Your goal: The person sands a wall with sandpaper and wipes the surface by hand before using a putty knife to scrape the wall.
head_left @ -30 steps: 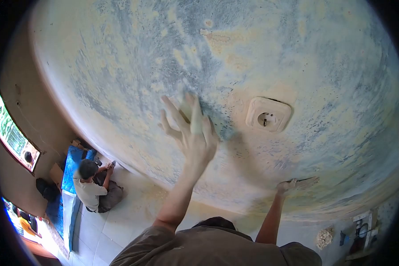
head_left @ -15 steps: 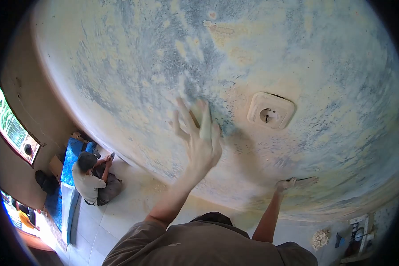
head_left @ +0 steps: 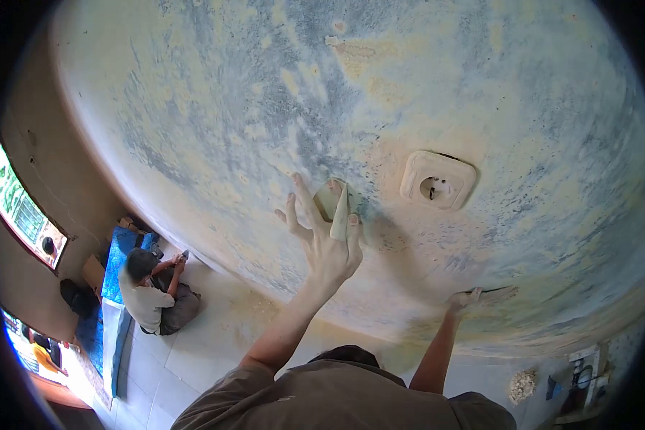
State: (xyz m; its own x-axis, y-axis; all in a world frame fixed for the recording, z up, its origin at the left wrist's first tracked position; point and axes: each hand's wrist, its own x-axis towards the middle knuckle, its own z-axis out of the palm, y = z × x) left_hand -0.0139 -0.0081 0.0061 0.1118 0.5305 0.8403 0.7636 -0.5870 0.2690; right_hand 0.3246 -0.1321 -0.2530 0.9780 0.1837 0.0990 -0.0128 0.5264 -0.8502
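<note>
My left hand (head_left: 327, 244) is at the patchy blue, grey and cream wall (head_left: 437, 86), its back toward me and its outer fingers spread. It holds a folded pale green piece of sandpaper (head_left: 340, 211) against the wall, tucked between fingers and thumb. A white wall socket (head_left: 438, 180) sits to the right of that hand. Lower down on the right, my right hand (head_left: 482, 296) lies flat on the wall, fingers stretched out to the right, holding nothing I can see.
On the tiled floor (head_left: 154, 365) at left sits a person (head_left: 154, 294) with a small object in their hands, beside a blue covered item (head_left: 115, 272). A pale heap of scraps (head_left: 522, 385) lies at lower right. Windows (head_left: 25, 208) are at far left.
My left hand has moved slightly down the wall with the sandpaper, and it is less blurred now. My right hand stays in nearly the same spot.
</note>
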